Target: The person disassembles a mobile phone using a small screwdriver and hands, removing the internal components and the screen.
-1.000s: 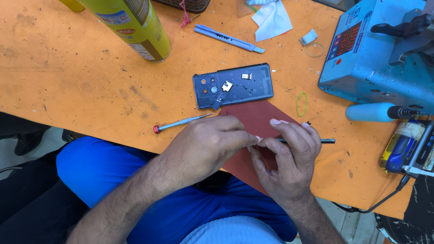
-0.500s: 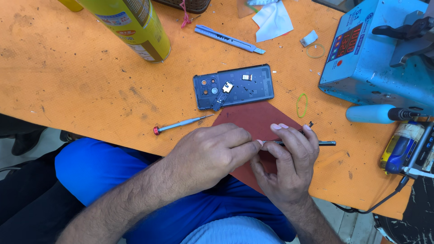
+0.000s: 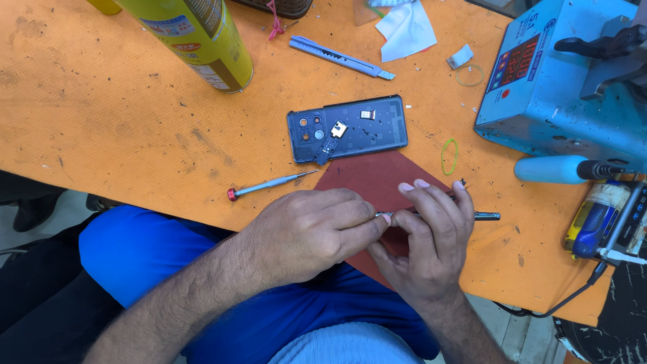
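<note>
The left hand and the right hand are close together, fingertips touching, and both pinch a thin metal tool that sticks out past the right hand. What the fingers hold between them is too small to see. Under both hands lies a dark red mat on the orange table. Just above the hands sits a dark blue phone back cover, lying open like a shallow tray, with a few small parts inside it. To the left of the left hand lies a small screwdriver with a red end. Far above the left hand stands a yellow spray can. Above the hands lies a grey cutter knife. Right of the right hand stands a blue machine box, and a green rubber band lies near it.
</note>
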